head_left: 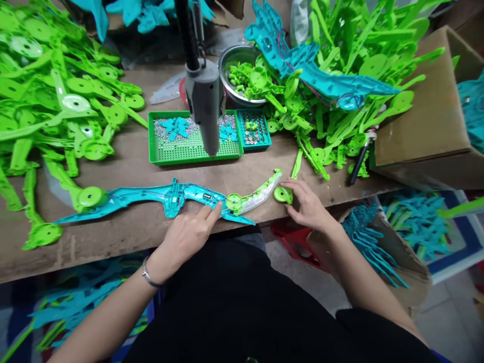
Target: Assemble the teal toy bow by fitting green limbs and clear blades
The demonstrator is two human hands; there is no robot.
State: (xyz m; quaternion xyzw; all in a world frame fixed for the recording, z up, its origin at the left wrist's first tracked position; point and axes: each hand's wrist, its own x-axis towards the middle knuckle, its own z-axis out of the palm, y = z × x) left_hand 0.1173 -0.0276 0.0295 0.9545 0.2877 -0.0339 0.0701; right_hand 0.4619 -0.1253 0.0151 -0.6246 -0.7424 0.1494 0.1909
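Note:
A blue plastic toy bow half [141,194] lies lengthwise along the table's near edge, its inner ribs and thin wires facing up. My left hand [189,229] is closed at its right part, fingertips on the shell. Just past those fingertips, a green limb piece [260,194] with a round hub is seated at the bow's right end. A second green limb [91,197] sits at the left end. My right hand [308,204] pinches another green limb piece [282,195] by its round end, slightly apart from the bow. Part of that piece is hidden by the fingers.
An electric screwdriver [206,108] hangs over a green tray [196,159] of screws and blue bits. Beside it are a small blue tray [259,146] and a metal bowl [227,60]. Green limb heaps flank both sides; a cardboard box [419,116] stands right.

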